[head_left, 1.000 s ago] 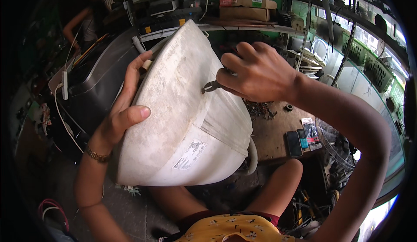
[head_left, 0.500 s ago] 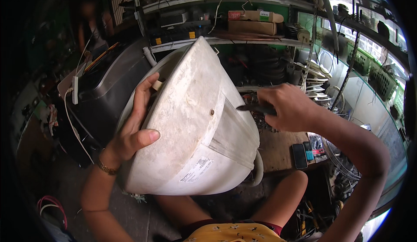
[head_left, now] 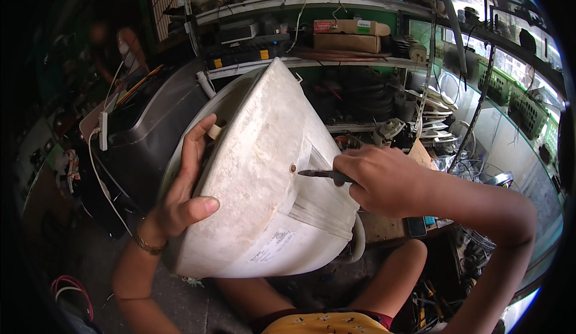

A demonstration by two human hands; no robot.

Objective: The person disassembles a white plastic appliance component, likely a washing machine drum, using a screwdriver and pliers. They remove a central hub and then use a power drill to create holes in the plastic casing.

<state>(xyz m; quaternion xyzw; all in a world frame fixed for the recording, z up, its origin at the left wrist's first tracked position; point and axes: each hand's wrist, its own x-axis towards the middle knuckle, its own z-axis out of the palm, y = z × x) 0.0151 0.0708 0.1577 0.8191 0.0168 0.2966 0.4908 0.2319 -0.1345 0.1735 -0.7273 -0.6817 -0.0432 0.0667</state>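
While your left hand (head_left: 187, 193) grips the rim of the worn white housing (head_left: 252, 190) at the middle of the frame, thumb on its stained face and fingers around the left edge, your right hand (head_left: 384, 178), right of centre, is closed around the dark pliers (head_left: 318, 174). Their narrow tip points left, just beside a small rusty spot (head_left: 293, 168) on the housing's face; you cannot tell whether the two touch. The housing stands tilted above your legs, its corner toward the top of the frame, with a printed label (head_left: 273, 247) low on its front and a pale hose (head_left: 359, 241) curving at its lower right. Below your right forearm, a dark phone (head_left: 416, 227) lies on the wooden bench (head_left: 381, 232). A large black casing (head_left: 159, 109) fills the left, and another person (head_left: 130, 49) shows dimly at the upper left. Cardboard boxes (head_left: 348, 43) sit on the shelf (head_left: 366, 61) at the top.
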